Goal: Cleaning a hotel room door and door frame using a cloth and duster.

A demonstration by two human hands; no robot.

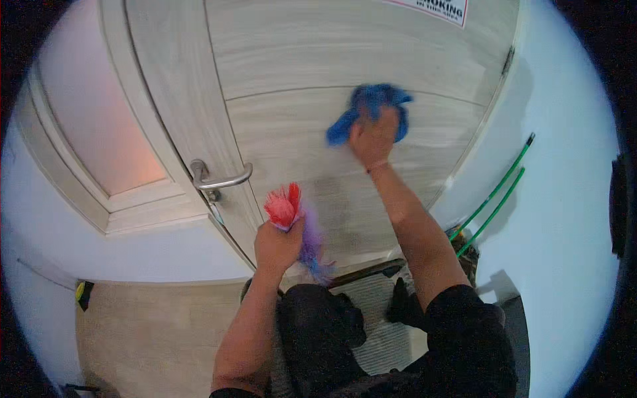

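My right hand (pixel 375 137) is spread over a crumpled blue cloth (pixel 378 94) against a pale wood-grain door (pixel 298 129). Motion blurs the hand and the cloth a little. Lower and to the left, my left hand (pixel 278 246) is closed around a fluffy duster (pixel 311 239). Red bristles stick up above that fist, while purple and blue fibres hang down beside it. The duster's handle is hidden by my fingers. Just up and left of this hand, a metal lever handle (pixel 224 180) juts from the door, with a lock cylinder below it.
Two green poles (pixel 497 186) lean on the white wall at the right. Below lies a ribbed grey mat (pixel 385 333) by the threshold. A framed frosted pane (pixel 104 114) is at the left. A sign with writing (pixel 438 9) hangs on the door. A black-and-yellow object (pixel 84 294) stands at the left wall.
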